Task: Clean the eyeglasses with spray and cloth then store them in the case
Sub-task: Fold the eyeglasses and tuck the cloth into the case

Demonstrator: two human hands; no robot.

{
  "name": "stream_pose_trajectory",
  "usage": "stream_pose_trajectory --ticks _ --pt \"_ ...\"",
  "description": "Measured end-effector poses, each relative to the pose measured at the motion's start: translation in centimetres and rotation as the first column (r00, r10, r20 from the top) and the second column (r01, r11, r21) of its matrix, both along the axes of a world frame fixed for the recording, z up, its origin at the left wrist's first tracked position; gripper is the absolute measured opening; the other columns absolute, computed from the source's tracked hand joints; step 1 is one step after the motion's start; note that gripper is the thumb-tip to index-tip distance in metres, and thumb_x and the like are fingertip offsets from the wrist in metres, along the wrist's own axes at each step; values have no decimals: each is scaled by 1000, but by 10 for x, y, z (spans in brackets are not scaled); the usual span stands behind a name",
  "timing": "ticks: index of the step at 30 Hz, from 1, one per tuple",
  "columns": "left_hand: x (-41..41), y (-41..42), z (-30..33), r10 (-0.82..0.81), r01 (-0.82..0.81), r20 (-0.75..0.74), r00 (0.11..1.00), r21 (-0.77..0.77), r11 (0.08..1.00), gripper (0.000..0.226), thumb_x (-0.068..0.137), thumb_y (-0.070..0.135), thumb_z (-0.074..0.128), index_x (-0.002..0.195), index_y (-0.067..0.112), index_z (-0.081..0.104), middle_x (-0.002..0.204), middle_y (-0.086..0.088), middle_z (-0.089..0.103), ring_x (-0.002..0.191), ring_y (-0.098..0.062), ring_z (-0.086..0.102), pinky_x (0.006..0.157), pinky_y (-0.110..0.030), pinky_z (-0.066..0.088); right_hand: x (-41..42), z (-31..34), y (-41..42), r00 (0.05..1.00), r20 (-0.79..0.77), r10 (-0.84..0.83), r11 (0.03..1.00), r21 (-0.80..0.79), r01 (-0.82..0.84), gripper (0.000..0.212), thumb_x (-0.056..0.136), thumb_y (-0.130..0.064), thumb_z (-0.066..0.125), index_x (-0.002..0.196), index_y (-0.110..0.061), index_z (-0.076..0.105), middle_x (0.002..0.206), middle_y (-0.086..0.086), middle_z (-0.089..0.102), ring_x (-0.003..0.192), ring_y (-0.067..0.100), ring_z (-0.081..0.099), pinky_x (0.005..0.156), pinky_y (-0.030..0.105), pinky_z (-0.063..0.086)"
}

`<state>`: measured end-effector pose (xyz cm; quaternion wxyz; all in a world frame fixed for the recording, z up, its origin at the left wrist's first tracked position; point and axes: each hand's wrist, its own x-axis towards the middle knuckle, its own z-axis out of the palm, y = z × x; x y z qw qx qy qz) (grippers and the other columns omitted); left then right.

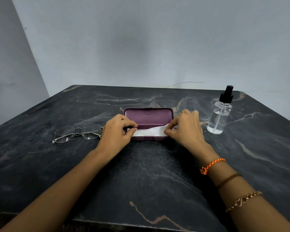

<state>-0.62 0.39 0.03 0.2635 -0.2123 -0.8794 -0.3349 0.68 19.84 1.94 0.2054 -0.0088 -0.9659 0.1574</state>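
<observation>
The case (148, 118) lies open near the middle of the table (149, 173), its long axis running left to right, the lid standing up on the far side and the tray's front wall facing the person. A white cloth (149, 132) lies along the tray, stretched the same left-to-right way and rising a little toward its right end. The left hand (117, 131) pinches the cloth's left end between thumb and curled fingers, and the right hand (185, 127) pinches the right end the same way, so both hands are grasping the cloth over the case. The glasses (78, 133) rest on the table just left of the left hand, lenses side by side along a left-to-right line tilted slightly up to the right, with the temple tips pointing toward the near left. The bottle (220, 114) stands upright to the right of the case, apart from the right hand, its black nozzle on top and clear liquid inside. Bare tabletop spreads between the case and the near edge, and a strip lies behind the lid up to the far edge by the wall (141, 47). The right forearm wears an orange band (211, 165).
</observation>
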Motion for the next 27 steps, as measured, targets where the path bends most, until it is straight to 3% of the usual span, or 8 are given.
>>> stream_pose_trajectory --ticks 4,6,9,13,19,23,25,27 --pt "1 0 -1 -13 12 -21 1000 -29 999 15 78 3 68 87 14 73 77 3 62 54 4 43 58 -8 30 6 5 0 997 -7 78 980 186 -76 23 83 -34 58 94 -22 74 109 0 58 107 25 36 76 27 25" --pt "2 0 0 -24 23 -30 999 -32 999 15 80 4 67 88 15 73 75 4 63 54 6 44 57 -6 29 7 6 0 993 8 114 966 231 -113 25 85 -37 55 94 -22 74 110 -3 60 107 22 36 75 26 22" --pt "5 1 1 -66 62 -52 996 -69 996 5 78 11 71 81 14 74 72 0 68 56 5 45 57 -18 35 6 6 1 984 41 176 959 220 -181 25 86 -37 55 92 -23 74 104 -5 67 98 20 36 74 26 23" --pt "7 3 2 -52 41 -63 997 -175 984 10 80 17 70 76 9 75 64 -6 70 57 -19 61 58 -25 40 8 9 3 971 107 215 953 195 -232 24 88 -40 53 102 -30 70 103 -3 71 101 22 39 79 30 30" --pt "8 5 2 37 -37 -5 999 -315 948 32 89 31 57 75 6 71 62 -10 67 61 -28 61 60 -36 51 13 13 1 987 73 145 941 298 -160 30 83 -50 54 102 -32 68 101 0 68 110 21 42 85 32 30" --pt "12 4 0 -44 -34 -204 978 -363 931 46 86 37 43 57 9 65 51 -3 58 48 -18 43 40 -30 46 11 13 1 975 62 215 916 334 -223 24 87 -39 54 103 -27 68 103 0 69 107 22 45 74 27 24" --pt "15 4 -1 -89 -28 -279 956 -388 921 44 82 39 40 61 12 69 58 0 60 57 -16 44 38 -20 37 10 13 -1 964 67 258 908 325 -265 23 89 -30 54 107 -24 67 106 1 70 106 23 52 77 29 32" --pt "15 6 -2 -142 6 -295 945 -418 909 39 81 38 44 70 13 71 66 -2 60 68 -17 46 44 -21 36 10 12 -3 957 89 277 922 257 -291 23 89 -20 55 109 -20 67 107 3 71 103 24 60 85 31 43"
